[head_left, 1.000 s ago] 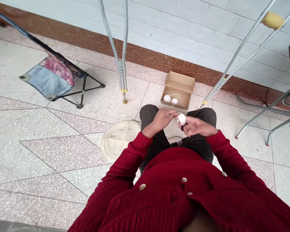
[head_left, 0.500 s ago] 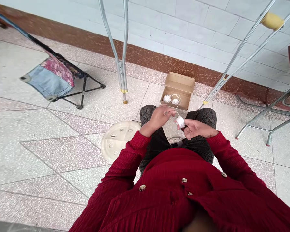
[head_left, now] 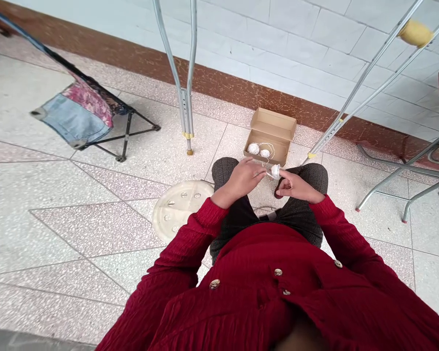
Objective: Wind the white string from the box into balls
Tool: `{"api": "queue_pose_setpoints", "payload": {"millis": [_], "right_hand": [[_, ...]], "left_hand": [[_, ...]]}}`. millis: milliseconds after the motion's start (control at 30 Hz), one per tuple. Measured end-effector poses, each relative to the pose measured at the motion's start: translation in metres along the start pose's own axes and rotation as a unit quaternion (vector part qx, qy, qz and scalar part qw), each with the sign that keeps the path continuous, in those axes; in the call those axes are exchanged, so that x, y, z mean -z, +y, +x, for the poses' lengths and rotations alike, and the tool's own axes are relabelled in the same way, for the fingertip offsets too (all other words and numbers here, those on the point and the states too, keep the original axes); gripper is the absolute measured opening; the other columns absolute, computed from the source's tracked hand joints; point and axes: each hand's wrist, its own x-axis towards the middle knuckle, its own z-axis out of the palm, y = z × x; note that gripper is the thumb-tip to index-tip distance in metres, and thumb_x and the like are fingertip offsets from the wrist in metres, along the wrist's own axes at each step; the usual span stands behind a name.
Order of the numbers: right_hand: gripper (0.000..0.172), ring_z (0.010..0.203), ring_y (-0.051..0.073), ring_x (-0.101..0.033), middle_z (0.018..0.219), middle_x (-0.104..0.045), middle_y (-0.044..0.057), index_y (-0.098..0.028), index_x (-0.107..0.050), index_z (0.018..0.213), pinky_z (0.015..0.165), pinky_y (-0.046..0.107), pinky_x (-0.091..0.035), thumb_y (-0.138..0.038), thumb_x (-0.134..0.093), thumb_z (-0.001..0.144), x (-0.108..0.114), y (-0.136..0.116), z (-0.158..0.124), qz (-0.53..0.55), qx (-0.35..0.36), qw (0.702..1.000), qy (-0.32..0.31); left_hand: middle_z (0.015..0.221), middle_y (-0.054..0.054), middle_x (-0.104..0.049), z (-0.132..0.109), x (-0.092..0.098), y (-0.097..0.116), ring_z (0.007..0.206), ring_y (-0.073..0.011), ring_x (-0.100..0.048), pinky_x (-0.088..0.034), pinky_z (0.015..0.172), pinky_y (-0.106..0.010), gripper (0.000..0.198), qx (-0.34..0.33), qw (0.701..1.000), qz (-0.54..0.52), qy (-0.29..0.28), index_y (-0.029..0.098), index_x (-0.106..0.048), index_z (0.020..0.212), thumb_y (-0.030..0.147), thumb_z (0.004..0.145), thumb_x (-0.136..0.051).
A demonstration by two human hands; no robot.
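My left hand (head_left: 244, 176) is closed in a pinch on a thin white strand of yarn (head_left: 270, 175). Just right of it, a small white wad of yarn (head_left: 275, 170) sits at the extended index fingertip of my right hand (head_left: 294, 186), whose other fingers are curled in. Both hands are above the gap between my knees, close together but apart. Beyond them on the floor stands an open cardboard box (head_left: 273, 124). Inside it lie two white yarn balls, the larger ball (head_left: 253, 148) left of the smaller ball (head_left: 265, 153), with loose loops of strand around them.
A round cream lid-like disc (head_left: 179, 204) lies on the floor beside my left knee. One metal crutch (head_left: 186, 107) leans left of the box, another crutch (head_left: 336, 124) right of it. A folding stool (head_left: 80, 122) stands far left, a metal-legged chair (head_left: 402, 170) at right.
The yarn wad has moved up and slightly right at my right fingertip, and my right index finger now points out straighter. My left hand has shifted only slightly.
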Motion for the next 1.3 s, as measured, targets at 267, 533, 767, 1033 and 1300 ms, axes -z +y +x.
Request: {"api": "queue_pose_setpoints", "payload": {"millis": [267,533,767,1033,1300], "right_hand": [[0.038,0.058,0.011,-0.055,0.070,-0.059,-0.003,-0.020,-0.060,0.113,0.054,0.023,-0.044,-0.051,-0.065,0.091,-0.007,-0.018,-0.002,0.070,0.010,0.997,0.034],[0.032,0.053,0.009,-0.051,0.068,-0.055,-0.003,-0.019,-0.066,0.102,0.049,0.022,-0.037,-0.050,-0.063,0.092,-0.010,-0.021,-0.006,0.150,-0.009,0.988,0.015],[0.030,0.051,0.008,-0.048,0.069,-0.051,-0.004,-0.018,-0.068,0.101,0.047,0.022,-0.034,-0.046,-0.066,0.091,-0.007,-0.019,-0.007,0.195,-0.014,0.981,0.001],[0.034,0.046,0.005,-0.047,0.072,-0.059,-0.003,-0.017,-0.066,0.093,0.041,0.021,-0.032,-0.048,-0.075,0.084,-0.017,-0.018,-0.004,0.243,-0.047,0.966,0.082],[0.038,0.043,0.006,-0.052,0.081,-0.074,0.000,-0.019,-0.068,0.094,0.039,0.021,-0.039,-0.044,-0.085,0.071,-0.026,-0.018,0.001,0.218,0.018,0.941,0.257]], "left_hand": [[0.079,-0.004,-0.070,0.005,-0.006,0.008,0.079,-0.0177,-0.062,-0.046,0.077,-0.029,0.029,0.024,0.995,-0.083,0.042,0.017,-0.073,0.079,0.031,0.096,-0.055],[0.093,-0.005,-0.075,0.000,-0.005,0.002,0.088,-0.0178,-0.070,-0.052,0.084,-0.030,0.039,0.075,0.937,-0.341,-0.017,0.015,-0.067,0.123,0.036,0.091,-0.064],[0.127,-0.012,-0.070,-0.002,-0.004,0.008,0.116,-0.0243,-0.067,-0.052,0.098,-0.038,0.051,0.069,0.884,-0.457,-0.066,0.019,-0.067,0.128,0.042,0.083,-0.075],[0.090,-0.004,-0.076,-0.002,-0.020,0.008,0.085,-0.0187,-0.069,-0.053,0.080,-0.028,0.035,0.106,0.916,-0.388,0.004,0.014,-0.077,0.096,0.046,0.082,-0.073],[0.090,-0.004,-0.076,-0.005,-0.032,0.013,0.084,-0.0182,-0.068,-0.052,0.080,-0.028,0.038,0.124,0.901,-0.404,0.094,0.015,-0.078,0.094,0.051,0.080,-0.075]]}}
